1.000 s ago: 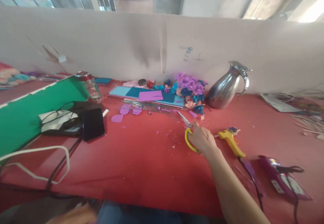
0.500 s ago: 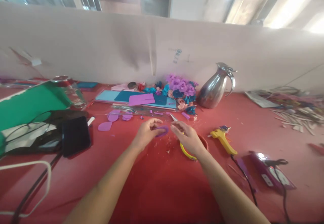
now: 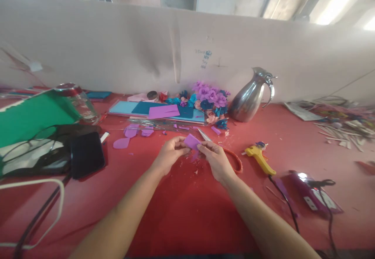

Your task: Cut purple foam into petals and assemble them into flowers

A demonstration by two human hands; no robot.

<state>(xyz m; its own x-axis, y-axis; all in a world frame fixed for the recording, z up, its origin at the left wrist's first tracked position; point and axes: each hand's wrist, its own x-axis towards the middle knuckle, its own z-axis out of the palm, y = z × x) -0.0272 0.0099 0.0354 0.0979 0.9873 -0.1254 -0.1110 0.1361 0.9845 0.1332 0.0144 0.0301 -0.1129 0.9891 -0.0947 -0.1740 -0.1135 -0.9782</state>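
Between my hands, above the red table, is a small purple paper piece [image 3: 192,142]. My left hand [image 3: 172,152] pinches its left edge, and my right hand [image 3: 215,156] pinches its right edge. A strip of purple hangs just below it. Scissors [image 3: 204,134] lie behind my right hand, blades toward the back left, their handles partly covered by that hand. An orange ring [image 3: 238,161] shows just right of my right wrist. Cut purple petals [image 3: 131,131] lie on the table to the left, and a purple sheet [image 3: 163,111] rests on blue sheets [image 3: 123,108].
Paper flowers [image 3: 211,97] and a metal jug [image 3: 252,95] stand at the back. A yellow glue gun [image 3: 260,160] and a purple power strip [image 3: 315,196] with cables lie right. A phone [image 3: 87,155], a jar [image 3: 80,102] and a green board [image 3: 38,114] are left.
The purple piece, earlier in my left hand alone, is now turned up flatter and held by both hands. My right hand has closed on its edge. The yellow handle no longer shows.
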